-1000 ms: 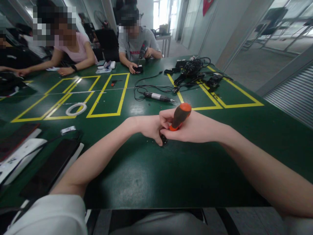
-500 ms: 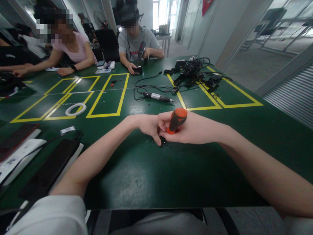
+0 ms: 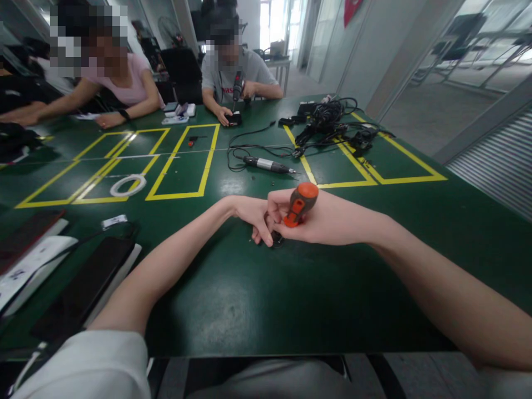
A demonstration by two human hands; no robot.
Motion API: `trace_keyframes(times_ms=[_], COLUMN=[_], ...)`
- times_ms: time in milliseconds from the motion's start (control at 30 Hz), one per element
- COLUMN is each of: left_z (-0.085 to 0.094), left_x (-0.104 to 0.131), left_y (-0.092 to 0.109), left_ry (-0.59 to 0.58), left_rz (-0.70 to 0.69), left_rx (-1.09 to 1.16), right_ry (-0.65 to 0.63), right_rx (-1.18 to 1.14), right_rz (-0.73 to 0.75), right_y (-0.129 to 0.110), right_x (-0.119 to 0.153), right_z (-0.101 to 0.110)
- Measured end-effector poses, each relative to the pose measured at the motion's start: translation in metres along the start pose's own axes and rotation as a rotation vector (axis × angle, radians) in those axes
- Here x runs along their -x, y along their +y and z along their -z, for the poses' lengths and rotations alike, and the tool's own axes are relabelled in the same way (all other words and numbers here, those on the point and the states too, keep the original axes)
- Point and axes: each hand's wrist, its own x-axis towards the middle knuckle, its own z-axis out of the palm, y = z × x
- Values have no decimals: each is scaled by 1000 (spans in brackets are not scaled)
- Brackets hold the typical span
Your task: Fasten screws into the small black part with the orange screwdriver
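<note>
the right hand (image 3: 328, 217) grasps the screwdriver (image 3: 302, 205) by its handle, fingers curled round the lower end. the left hand (image 3: 252, 210) has its fingers bent and its thumb tip at the small dark part (image 3: 277, 241); whether it pinches the part or only braces it, i cannot tell. the part lies low on the table (image 3: 224, 305), under and between the two hands, mostly hidden.

the handle leans, its butt up and toward the right. a good turn likely wants the shaft square to the part, so match the lean to how the part sits; the tip is out of sight, so judge its seat by feel. press down through the handle first, then twist in short, even turns. a loose part would spin with the blade, so brace it firmly against the table, left thumb out of the line of a slip. small bits (image 3: 250, 240) near the left fingers could get swept off.
</note>
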Motion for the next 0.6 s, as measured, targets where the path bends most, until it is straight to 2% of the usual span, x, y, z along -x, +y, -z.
trace_keyframes(times_ms=[267,433,600], left_z=[0,1,2], left_x=[-1,-2,-3], left_y=[-1,-3,-6], left_ry=[-5,-3,-38], left_rz=[-27,-43,-48], left_rx=[28,45,27], right_ry=[-20,31,53], right_rx=[-8,-41,42], right_rz=[-38,-25,-39], right_y=[-3,0,-4], right_x=[0,1,2], right_z=[1,0,4])
